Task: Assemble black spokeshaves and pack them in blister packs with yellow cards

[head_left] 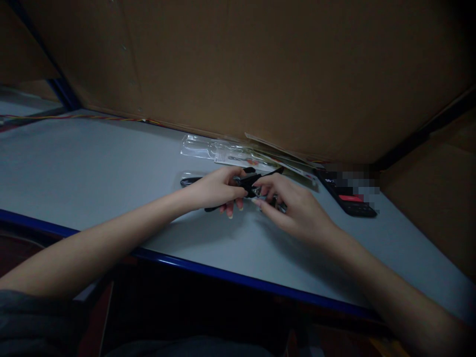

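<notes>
over grey tabletop point(208, 243), hands point(216, 189) point(302, 210) pinching black tool point(248, 181), slim parts splayed, shiny metal amid.

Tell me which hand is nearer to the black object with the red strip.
The right hand: it is left of the black object, not touching it. The left hand is farther left, beyond the right one.

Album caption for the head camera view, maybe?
Left hand and right hand handling small black items at a pale table.
</notes>
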Demonstrator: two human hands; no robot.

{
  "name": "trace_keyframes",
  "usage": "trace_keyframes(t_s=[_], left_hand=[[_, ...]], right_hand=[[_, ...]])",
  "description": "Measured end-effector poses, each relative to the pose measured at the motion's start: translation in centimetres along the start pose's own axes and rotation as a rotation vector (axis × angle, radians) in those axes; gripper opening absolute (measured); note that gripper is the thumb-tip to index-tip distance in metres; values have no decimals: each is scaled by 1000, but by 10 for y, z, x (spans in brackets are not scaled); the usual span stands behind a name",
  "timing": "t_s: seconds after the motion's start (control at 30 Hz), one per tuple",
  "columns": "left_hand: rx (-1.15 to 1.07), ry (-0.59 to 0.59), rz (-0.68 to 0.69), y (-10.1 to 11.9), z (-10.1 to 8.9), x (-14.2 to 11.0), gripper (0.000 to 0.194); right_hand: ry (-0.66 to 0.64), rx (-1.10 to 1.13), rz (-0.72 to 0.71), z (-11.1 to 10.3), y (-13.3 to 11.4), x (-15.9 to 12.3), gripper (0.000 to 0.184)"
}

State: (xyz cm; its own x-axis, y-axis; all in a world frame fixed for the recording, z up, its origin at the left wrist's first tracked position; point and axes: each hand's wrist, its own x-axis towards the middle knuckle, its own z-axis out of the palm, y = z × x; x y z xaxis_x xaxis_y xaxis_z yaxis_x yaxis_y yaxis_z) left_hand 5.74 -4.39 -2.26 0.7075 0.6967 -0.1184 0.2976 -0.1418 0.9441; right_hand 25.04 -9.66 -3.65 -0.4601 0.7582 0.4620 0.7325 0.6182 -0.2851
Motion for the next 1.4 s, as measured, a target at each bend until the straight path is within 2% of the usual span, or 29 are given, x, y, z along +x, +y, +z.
trace_keyframes(t_s=[0.1, 0.3, 0.4, 0.5, 0.57, 0.67, 0.73, 0.8, 0.9, 1.03, 1.2, 1.27, 1.4], left_hand=[[2, -5, -1, -1, 0, 0, 23], [2, -2, -8, -1, 2, -1, 20], [4, -27, -31, 1, 4, -1, 20], [11, -36, -49, 3, 4, -2, 21], [-1, -24, -43, 2, 4, -2, 22], [-12, -3, -31, 2, 3, -1, 24], [-9, 5, -32, 2, 2, -1, 23], [-9, 3, -32, 3, 2, -2, 21], [-22, -10, -23, 3, 2, -2, 20], [-1, -6, -29, 0, 1, -1, 20], [68, 33, -59, -2, 0, 0, 21], [67, 46, -61, -2, -2, 0, 24], [29, 57, -73, -2, -4, 1, 25]], right_hand=[[65, -42, 37, 6, 3, -1, 27], [22, -178, -141, 9, 2, -1, 22], [33, -279, -209, 8, 0, -1, 25], [65, -270, -236, 7, 1, -1, 26], [112, -188, -217, 6, 2, -1, 23], [170, -54, -66, 6, 2, -1, 17], [140, -24, 71, 7, 2, -2, 18], [73, -20, 141, 9, 2, -2, 15], [6, -77, 72, 10, 3, -2, 10], [-8, -222, -53, 7, 3, -2, 17], [-21, -274, -42, -2, 1, -2, 20], [-79, -224, 22, -7, 5, 0, 16], [-311, -43, 242, -19, 22, 2, 13]])
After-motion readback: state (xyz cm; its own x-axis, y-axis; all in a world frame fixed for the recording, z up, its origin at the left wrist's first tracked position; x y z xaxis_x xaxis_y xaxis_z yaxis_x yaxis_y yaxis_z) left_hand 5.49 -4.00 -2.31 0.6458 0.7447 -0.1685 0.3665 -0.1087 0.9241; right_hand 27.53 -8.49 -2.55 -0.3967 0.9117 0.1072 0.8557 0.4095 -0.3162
